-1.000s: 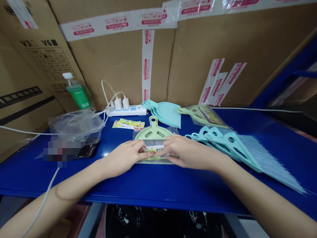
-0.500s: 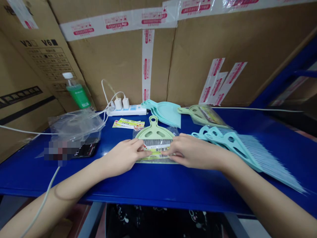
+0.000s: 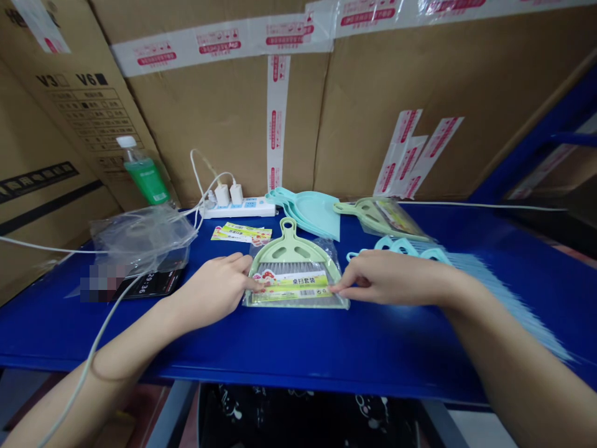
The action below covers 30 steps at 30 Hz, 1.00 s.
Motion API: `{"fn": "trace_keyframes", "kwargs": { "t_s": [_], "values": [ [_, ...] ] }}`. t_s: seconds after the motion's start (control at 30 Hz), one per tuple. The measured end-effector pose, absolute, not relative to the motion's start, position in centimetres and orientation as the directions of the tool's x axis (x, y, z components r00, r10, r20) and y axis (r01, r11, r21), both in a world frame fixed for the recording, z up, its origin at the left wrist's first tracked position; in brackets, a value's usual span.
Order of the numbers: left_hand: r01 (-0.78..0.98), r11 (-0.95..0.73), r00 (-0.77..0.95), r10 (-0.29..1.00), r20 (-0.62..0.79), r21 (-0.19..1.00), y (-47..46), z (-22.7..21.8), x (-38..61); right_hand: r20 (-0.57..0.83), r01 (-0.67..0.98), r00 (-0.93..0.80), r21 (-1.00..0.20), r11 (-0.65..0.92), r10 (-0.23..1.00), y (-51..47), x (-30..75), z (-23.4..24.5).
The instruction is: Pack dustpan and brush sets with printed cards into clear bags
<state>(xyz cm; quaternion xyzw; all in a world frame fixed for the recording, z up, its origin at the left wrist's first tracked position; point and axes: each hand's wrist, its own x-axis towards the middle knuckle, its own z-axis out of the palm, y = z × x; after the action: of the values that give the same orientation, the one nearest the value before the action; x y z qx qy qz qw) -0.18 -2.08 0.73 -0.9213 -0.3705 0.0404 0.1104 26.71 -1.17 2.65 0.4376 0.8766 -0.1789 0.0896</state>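
A green dustpan-and-brush set in a clear bag (image 3: 293,274) lies flat on the blue table (image 3: 289,348), with a printed label across its lower part. My left hand (image 3: 214,289) presses its fingertips on the bag's left edge, fingers curled together. At the bag's right edge my right hand (image 3: 392,277) does the same with fingers pinched. Both hands rest on the table on either side of the set.
Behind the set lie a stack of light blue dustpans (image 3: 312,211), another bagged green set (image 3: 382,218), loose label cards (image 3: 240,233) and a power strip (image 3: 237,205). Light blue brushes (image 3: 489,280) lie right, partly under my right arm. Clear bags (image 3: 140,236) and a green bottle (image 3: 144,174) stand left. Cardboard boxes wall the back.
My two hands have slid apart from the middle of the bag to its left and right edges, uncovering the label. The bagged set itself has stayed in place.
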Motion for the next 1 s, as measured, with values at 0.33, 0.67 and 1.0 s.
{"fn": "trace_keyframes", "kwargs": {
  "t_s": [0.33,0.67,1.0],
  "values": [
    [0.745,-0.644,0.648,0.761,-0.043,-0.177,-1.9,1.3,-0.3,-0.324,0.816,-0.571,-0.330,0.475,0.754,-0.4,27.4,2.8],
    [0.741,-0.669,0.669,0.743,-0.033,-0.054,-1.7,1.0,-0.3,-0.276,0.856,-0.502,-0.296,0.424,0.820,0.2,26.0,1.7],
    [0.800,-0.594,0.592,0.804,-0.049,-0.088,-1.2,0.0,0.3,-0.286,0.859,-0.493,-0.308,0.408,0.822,0.0,25.5,1.2]
  ]
}}
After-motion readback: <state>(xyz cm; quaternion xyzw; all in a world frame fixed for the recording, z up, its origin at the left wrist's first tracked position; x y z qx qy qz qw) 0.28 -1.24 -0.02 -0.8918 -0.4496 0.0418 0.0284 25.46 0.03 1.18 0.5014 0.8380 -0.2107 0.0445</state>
